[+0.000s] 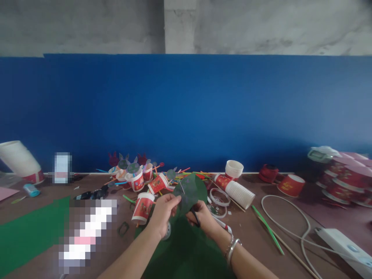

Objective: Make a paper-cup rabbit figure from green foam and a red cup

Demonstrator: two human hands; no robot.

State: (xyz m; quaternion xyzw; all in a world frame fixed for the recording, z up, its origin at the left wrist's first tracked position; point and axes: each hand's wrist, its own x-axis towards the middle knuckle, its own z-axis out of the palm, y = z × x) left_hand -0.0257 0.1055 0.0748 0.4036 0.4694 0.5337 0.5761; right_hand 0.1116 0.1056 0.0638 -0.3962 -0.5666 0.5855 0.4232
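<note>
Over the worktop (261, 248), our left hand (162, 211) pinches a green paper disc (190, 192) with closed fingers; our right hand (203, 217) grips black scissors (195, 217) at its edge. Beyond lie red paper cups (142, 207).

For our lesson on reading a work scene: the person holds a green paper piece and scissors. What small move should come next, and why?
Probably a short snip further along the green paper piece. The left hand pinches its edge and holds it up, while the right hand grips the scissors at its lower edge. The blades are hidden, so how far the cut has gone cannot be told.
</note>
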